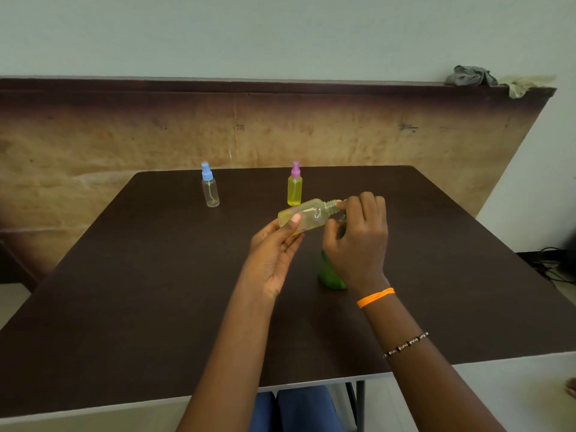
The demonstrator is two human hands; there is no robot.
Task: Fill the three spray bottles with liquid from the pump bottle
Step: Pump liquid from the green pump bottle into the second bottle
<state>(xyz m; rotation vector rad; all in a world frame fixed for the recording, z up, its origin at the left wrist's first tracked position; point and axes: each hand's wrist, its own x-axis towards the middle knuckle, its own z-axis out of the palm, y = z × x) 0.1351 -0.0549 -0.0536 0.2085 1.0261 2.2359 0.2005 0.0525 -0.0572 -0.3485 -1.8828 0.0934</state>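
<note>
1. While the left hand [274,244] grips the uncapped spray bottle [304,217] by its base, thumb over the front, the bottle lies tilted, its long axis running toward 2 o'clock with the threaded neck uppermost.
2. At that neck sits the right hand [358,235], fingers curled close around the opening; whether they pinch the neck or a pump spout hidden beneath, I cannot tell.
3. Below the right palm stands the green pump bottle [330,272], mostly hidden, so the right hand is nearer to it.
4. Farther off at 12 o'clock stands the yellow-filled, purple-capped bottle [295,186]; at 11 o'clock, well apart, the clear blue-capped bottle [210,190].
5. Bare table [124,291] lies wide at 9 o'clock, giving room to set things down.
</note>
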